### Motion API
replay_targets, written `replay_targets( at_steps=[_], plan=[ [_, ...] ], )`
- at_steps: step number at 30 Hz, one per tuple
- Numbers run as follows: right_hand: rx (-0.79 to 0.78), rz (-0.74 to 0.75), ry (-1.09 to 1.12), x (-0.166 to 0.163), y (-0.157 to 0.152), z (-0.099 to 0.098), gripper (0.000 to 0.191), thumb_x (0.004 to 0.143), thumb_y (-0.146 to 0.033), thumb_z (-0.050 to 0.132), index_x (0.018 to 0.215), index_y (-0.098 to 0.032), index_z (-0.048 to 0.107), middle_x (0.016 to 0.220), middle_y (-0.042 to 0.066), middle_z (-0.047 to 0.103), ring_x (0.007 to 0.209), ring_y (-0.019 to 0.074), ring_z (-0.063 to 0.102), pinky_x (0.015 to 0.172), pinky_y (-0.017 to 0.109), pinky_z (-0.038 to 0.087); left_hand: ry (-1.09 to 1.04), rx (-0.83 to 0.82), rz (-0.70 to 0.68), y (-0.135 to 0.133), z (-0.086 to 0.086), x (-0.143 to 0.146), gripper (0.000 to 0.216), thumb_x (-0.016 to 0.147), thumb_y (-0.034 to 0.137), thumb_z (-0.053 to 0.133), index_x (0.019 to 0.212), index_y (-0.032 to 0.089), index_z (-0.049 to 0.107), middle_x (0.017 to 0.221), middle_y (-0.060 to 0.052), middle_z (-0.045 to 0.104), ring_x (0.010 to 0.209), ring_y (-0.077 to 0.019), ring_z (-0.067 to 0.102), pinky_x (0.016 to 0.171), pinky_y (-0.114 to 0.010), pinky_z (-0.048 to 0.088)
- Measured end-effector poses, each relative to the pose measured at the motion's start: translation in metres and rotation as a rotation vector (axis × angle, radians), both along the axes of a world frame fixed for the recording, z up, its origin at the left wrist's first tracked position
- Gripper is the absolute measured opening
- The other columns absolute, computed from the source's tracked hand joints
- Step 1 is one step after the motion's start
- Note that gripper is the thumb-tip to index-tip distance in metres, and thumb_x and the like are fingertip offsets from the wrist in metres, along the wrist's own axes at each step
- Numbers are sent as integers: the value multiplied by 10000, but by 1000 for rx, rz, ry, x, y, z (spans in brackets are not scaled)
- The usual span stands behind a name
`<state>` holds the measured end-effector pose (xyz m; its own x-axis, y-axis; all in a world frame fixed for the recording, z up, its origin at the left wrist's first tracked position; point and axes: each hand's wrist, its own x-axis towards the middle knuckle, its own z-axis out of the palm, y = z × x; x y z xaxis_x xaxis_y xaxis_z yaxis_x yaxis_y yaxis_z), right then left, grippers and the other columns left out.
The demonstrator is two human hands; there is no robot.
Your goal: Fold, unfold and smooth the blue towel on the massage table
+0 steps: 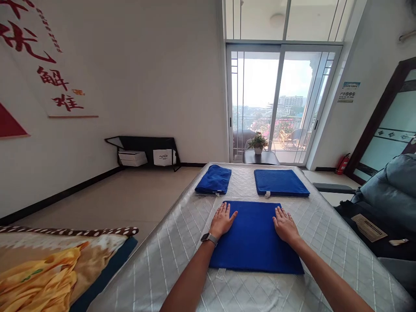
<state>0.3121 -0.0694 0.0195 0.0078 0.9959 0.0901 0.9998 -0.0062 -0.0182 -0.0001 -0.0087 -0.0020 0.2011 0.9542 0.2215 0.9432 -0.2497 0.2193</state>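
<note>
From close by, the head view looks down over the nearest blue cloth (255, 242) toward glass doors (276, 104).

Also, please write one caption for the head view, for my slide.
Left hand and right hand on opposite edges of a blue cloth; beyond it, a narrow cloth and a wider cloth.
</note>
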Motion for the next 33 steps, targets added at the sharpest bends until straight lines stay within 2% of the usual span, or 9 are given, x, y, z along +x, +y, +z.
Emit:
replay_targets(
  at_steps=[4,8,13,15,20,23,25,29,33],
  plan=[
    [-69,4,11,-1,-30,-14,682,1032,-453,230,1604,-83,262,1678,103,196,1559,245,131,1255,445,118,-2,-2,5,0,-1,1,879,991,694,130,1552,64,373,1626,-203,332,1524,-310,290,1230,-476,258],
    [-69,-6,59,-1,-44,-20,713,1030,-511,206,1620,-112,216,1687,83,169,1561,238,116,1256,446,122,15,-8,4,0,1,2,869,996,683,144,1551,53,372,1628,-201,331,1522,-309,297,1234,-476,259],
    [-63,-14,79,-4,-45,-16,707,1031,-498,183,1617,-105,225,1684,73,171,1562,228,112,1259,440,95,47,164,4,-12,13,4,812,1012,643,158,1513,74,451,1605,-175,398,1534,-294,272,1271,-481,177],
    [-64,-12,89,-5,-45,-14,705,1032,-496,179,1616,-103,229,1683,72,170,1563,227,111,1259,436,87,43,213,-40,-22,20,11,783,1018,631,175,1501,91,474,1607,-161,401,1533,-287,274,1271,-471,197],
    [-63,-15,123,-6,-48,-9,694,1034,-471,198,1615,-92,216,1682,83,172,1562,230,111,1257,443,74,12,183,-256,-56,23,61,692,1048,576,181,1489,139,486,1559,-143,481,1485,-255,383,1211,-462,348],
    [-72,-15,124,-7,-50,-7,677,1034,-435,218,1611,-81,213,1681,91,176,1561,232,118,1256,446,78,38,172,-429,-72,13,106,682,1048,579,208,1521,142,435,1581,-144,449,1496,-250,362,1206,-456,352],
    [-74,-9,110,-7,-52,-7,659,1029,-388,231,1609,-74,215,1682,94,171,1560,235,122,1255,447,85,55,147,-487,-74,6,134,689,1048,578,197,1539,142,405,1598,-147,421,1507,-249,339,1216,-451,330],
    [-71,6,96,-7,-53,-5,629,1007,-281,251,1608,-99,240,1684,74,163,1561,234,115,1253,449,94,77,73,-468,-54,3,174,710,1051,554,138,1553,113,377,1611,-166,388,1522,-256,305,1238,-464,273],
    [-59,-2,125,-7,-52,-6,649,1028,-379,241,1602,-76,247,1677,92,191,1559,245,130,1254,462,95,92,20,-352,-20,7,183,734,1045,548,118,1560,84,357,1618,-178,370,1530,-266,284,1246,-475,245]
  ],
)
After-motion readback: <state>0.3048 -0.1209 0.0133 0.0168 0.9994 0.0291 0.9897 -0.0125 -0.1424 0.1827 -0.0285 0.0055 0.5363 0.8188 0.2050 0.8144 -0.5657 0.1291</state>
